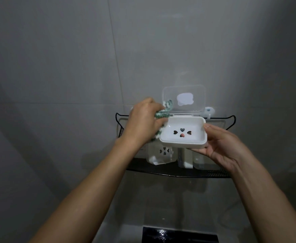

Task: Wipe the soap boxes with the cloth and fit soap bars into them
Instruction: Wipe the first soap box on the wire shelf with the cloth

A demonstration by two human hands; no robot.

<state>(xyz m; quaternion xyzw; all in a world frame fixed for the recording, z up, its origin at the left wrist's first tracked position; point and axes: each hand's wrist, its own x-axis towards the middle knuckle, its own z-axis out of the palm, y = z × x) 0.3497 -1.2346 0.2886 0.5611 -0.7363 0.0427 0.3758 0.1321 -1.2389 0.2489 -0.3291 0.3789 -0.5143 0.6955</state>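
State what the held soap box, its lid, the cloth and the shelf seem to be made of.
Soap box: glossy white plastic, probably, with moulded heart holes.
Lid: clear plastic; the wall shows through.
Cloth: soft fabric, green and white, bunched in the left hand.
Shelf: black mesh, likely metal.

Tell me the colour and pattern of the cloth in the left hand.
Green and white, patterned; the cloth shows best in the head view.
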